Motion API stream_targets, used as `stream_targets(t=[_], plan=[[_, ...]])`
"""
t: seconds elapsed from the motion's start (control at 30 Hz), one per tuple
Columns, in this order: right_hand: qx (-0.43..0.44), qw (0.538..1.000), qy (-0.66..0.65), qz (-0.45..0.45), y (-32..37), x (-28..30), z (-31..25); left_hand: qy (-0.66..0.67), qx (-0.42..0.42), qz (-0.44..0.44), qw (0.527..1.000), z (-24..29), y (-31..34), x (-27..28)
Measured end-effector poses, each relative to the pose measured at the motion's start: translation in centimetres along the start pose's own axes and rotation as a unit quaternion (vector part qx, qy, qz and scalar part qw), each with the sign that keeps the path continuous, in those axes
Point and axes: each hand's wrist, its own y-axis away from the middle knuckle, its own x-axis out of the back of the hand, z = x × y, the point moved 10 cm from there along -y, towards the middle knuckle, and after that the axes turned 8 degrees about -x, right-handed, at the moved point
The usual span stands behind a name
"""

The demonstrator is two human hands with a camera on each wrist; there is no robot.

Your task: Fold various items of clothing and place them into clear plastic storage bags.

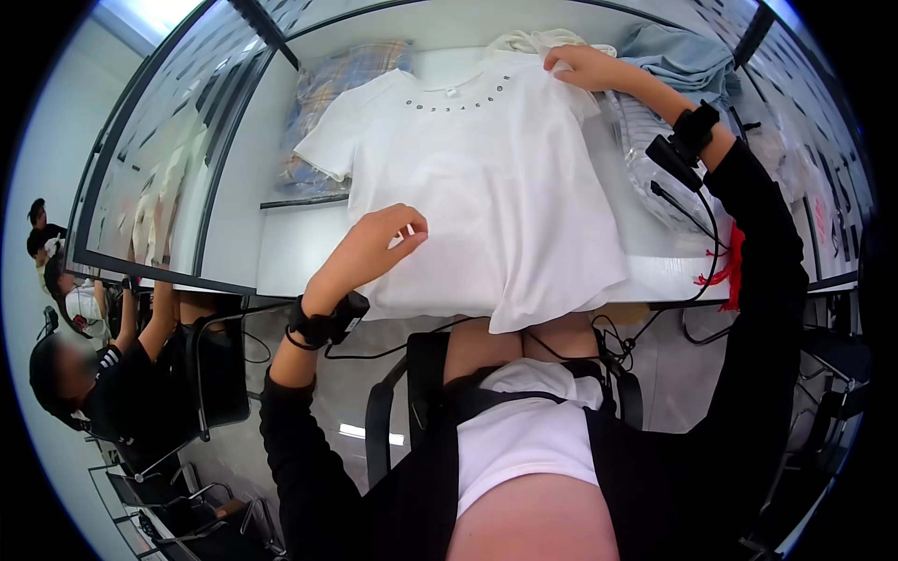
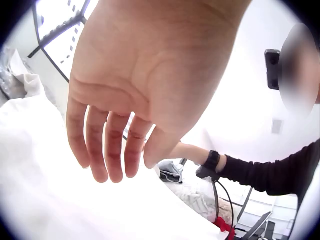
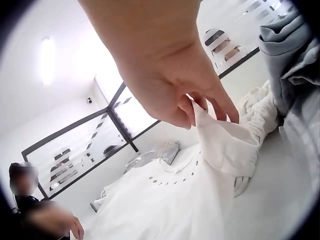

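A white T-shirt point(image 1: 468, 178) with small dark marks around its neckline lies spread over the table, its hem hanging past the front edge. My right hand point(image 1: 585, 68) pinches the shirt's shoulder at the upper right; in the right wrist view the right hand point(image 3: 175, 85) lifts that cloth point(image 3: 220, 145) into a peak between thumb and fingers. My left hand point(image 1: 374, 245) hovers over the shirt's lower left part with fingers loosely bent, holding nothing. In the left wrist view the left hand point(image 2: 135, 90) hangs palm toward the camera above the white cloth point(image 2: 75, 190).
A plaid garment in clear wrapping point(image 1: 327, 84) lies at the back left. Behind the right hand are cream cloth point(image 1: 533, 41) and folded blue garments point(image 1: 683, 56). Clear packages point(image 1: 655, 178) and red strings point(image 1: 732, 271) are at the right. A seated person point(image 1: 112, 383) is at the far left.
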Motion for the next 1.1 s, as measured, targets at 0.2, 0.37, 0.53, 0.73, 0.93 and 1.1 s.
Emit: stream_targets(t=[0.2, 0.37, 0.53, 0.73, 0.93, 1.1], plan=[[-0.141, 0.985, -0.044, -0.088, 2.1, 0.3, -0.1, 0.065, 0.008, 0.004, 0.998, -0.6, 0.7, -0.5], [-0.252, 0.953, -0.152, -0.065, 4.2, 0.8, 0.6, 0.054, -0.013, -0.017, 0.998, 0.2, 0.1, -1.8], [-0.265, 0.945, -0.118, -0.148, 4.4, -0.3, 2.0, -0.018, -0.103, -0.038, 0.994, 5.1, -0.5, -6.2], [-0.273, 0.947, -0.072, -0.154, 4.1, -0.9, 2.0, -0.261, -0.248, -0.112, 0.926, 10.6, -0.6, -15.6], [-0.120, 0.984, 0.068, -0.116, 4.3, -1.0, 1.7, -0.190, -0.184, 0.054, 0.963, 9.8, -0.2, -8.4], [-0.107, 0.983, 0.072, -0.130, 4.5, -1.8, 2.6, -0.275, 0.169, 0.160, 0.933, -0.4, 7.4, -0.1]])
